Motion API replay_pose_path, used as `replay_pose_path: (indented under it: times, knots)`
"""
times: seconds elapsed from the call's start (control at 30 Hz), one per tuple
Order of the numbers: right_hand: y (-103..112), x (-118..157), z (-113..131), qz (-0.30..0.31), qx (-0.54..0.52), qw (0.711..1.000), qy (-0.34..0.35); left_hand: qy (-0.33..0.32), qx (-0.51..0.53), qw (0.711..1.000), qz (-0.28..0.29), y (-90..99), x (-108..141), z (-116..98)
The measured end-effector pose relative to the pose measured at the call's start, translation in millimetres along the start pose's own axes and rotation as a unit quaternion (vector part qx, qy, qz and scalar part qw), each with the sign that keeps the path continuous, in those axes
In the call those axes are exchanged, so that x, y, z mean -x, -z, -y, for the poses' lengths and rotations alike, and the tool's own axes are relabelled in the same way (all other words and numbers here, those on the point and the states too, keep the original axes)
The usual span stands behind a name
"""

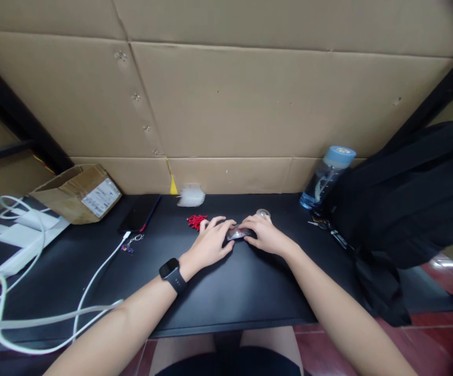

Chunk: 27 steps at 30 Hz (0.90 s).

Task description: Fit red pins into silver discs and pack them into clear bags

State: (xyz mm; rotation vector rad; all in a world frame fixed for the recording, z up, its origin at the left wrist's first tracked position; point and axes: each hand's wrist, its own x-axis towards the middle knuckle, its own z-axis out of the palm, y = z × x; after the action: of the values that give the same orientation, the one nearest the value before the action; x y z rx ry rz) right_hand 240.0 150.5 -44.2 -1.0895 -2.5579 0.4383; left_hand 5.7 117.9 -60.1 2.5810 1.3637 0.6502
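Note:
My left hand (213,242), with a black watch (169,268) on its wrist, and my right hand (265,233) meet over the black table. Between them lies a small, dark, shiny packet (236,233), gripped from both ends by curved fingers. What is inside the packet cannot be made out. Beside my left fingertips sits a small heap of red pieces (197,222). Just behind my right hand is a clear round object (263,213), partly hidden. A stack of clear plastic bags (191,196) rests farther back, near the cardboard wall.
To the left are an open cardboard box (80,193), a phone (139,214) on a white cable (100,271), and white papers (28,235). At the right stand a blue-capped water bottle (326,177), keys (320,223) and a black backpack (410,193). Cardboard (230,104) closes off the back.

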Motion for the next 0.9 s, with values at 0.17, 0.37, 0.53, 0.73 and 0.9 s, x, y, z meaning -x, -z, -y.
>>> replay_pose_path:
  times: [0.17, 0.37, 0.53, 0.73, 0.9]
  knots:
    - [0.6, 1.5, 1.2, -0.019, -0.056, 0.998, -0.023, 0.042, 0.015, 0.998, -0.040, 2.7, -2.6, 3.5]
    - [0.3, -0.6, -0.2, -0.052, -0.101, 0.992, -0.049, 0.092, 0.059, 0.993, -0.037, 3.3, -2.4, 5.5]
    - [-6.6, -2.6, -2.7, -0.059, -0.042, 0.995, -0.075, 0.096, -0.003, 0.993, -0.065, 3.6, -2.8, 6.5]
    - [-5.1, -1.2, -0.7, -0.064, -0.008, 0.996, -0.062, 0.075, -0.012, 0.995, -0.057, 4.0, -0.9, 8.5]
    - [-8.4, -2.3, 2.0, -0.058, 0.003, 0.996, -0.060, 0.082, 0.004, 0.996, -0.040, -0.6, -0.2, 11.7]
